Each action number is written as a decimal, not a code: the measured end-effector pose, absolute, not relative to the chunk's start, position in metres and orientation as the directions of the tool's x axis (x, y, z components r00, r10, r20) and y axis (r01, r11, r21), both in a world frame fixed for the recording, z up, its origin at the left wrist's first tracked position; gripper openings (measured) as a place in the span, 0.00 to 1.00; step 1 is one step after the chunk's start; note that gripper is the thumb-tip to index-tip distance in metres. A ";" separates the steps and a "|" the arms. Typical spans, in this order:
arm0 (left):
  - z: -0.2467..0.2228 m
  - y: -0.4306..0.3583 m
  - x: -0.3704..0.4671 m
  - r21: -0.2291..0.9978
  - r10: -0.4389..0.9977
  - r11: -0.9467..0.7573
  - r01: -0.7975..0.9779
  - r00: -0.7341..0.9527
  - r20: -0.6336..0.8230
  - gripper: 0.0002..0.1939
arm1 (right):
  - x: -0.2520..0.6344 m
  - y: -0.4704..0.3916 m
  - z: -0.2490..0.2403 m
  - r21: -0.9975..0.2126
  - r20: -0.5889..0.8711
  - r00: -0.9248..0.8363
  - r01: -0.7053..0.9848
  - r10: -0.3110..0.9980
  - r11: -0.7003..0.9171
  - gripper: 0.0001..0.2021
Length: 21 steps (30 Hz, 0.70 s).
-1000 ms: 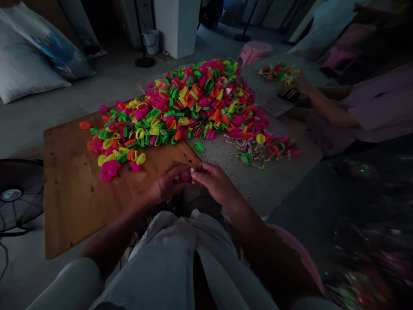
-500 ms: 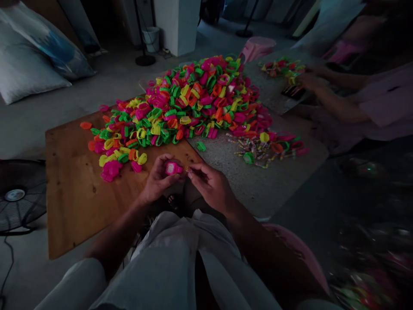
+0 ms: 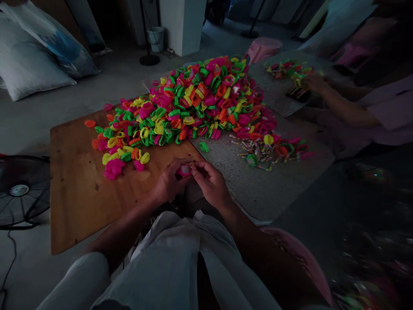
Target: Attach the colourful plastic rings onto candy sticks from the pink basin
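Near wooden board passable, heap blocking beyond

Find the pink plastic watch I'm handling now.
In the head view, the watch is just below and left of centre, in your left hand with your right hand at its right end, nearer you than the multicoloured pile.

1. Wearer's hands: 2, left hand plus right hand.
2. Held pink toy watch: 1.
3. Piled toy watches: too many to count from here.
4. Stray green watch: 1.
5. Co-worker: 1.
6. Fan: 1.
7. White bucket: 1.
8. Round-based stands: 2.
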State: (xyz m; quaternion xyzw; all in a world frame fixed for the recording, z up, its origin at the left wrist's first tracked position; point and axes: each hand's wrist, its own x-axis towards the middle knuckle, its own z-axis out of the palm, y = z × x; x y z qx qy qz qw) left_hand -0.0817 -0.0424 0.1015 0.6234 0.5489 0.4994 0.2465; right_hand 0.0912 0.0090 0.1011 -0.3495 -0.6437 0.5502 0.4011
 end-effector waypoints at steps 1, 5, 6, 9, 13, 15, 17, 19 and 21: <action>0.102 -0.044 -0.081 0.887 0.944 -0.249 0.389 -0.109 0.312 0.21 | 0.092 0.011 0.098 -0.994 0.099 -0.434 -0.002 0.896 0.109 0.17; 0.102 -0.048 -0.078 0.988 0.984 -0.155 -0.016 -0.090 0.153 0.34 | 0.093 0.015 0.086 -0.994 -0.002 -0.368 -0.097 0.930 -0.041 0.20; 0.102 -0.048 -0.078 0.984 0.987 -0.143 -0.109 -0.085 0.134 0.34 | 0.094 0.015 0.084 -0.990 -0.024 -0.359 -0.122 0.933 -0.072 0.21; 0.104 -0.048 -0.077 0.960 0.988 -0.127 -0.248 -0.112 0.102 0.22 | 0.094 0.013 0.081 -0.973 -0.068 -0.368 -0.180 0.927 -0.143 0.20; 0.106 -0.047 -0.077 0.954 0.983 -0.156 -0.256 -0.132 0.126 0.16 | 0.097 0.010 0.087 -0.980 -0.036 -0.381 -0.169 0.924 -0.108 0.20; 0.105 -0.049 -0.078 0.962 0.978 -0.185 -0.199 -0.132 0.160 0.14 | 0.101 0.010 0.092 -0.993 0.024 -0.365 -0.114 0.931 -0.019 0.20; 0.102 -0.050 -0.080 0.967 0.967 -0.226 -0.117 -0.144 0.208 0.13 | 0.106 0.010 0.097 -0.995 0.095 -0.334 -0.056 0.938 0.081 0.19; 0.099 -0.051 -0.082 0.962 0.953 -0.271 -0.040 -0.154 0.262 0.13 | 0.109 0.009 0.100 -0.989 0.143 -0.312 -0.020 0.939 0.143 0.17; 0.096 -0.051 -0.083 0.954 0.941 -0.298 0.029 -0.160 0.299 0.13 | 0.111 0.007 0.103 -0.986 0.162 -0.315 -0.010 0.935 0.168 0.16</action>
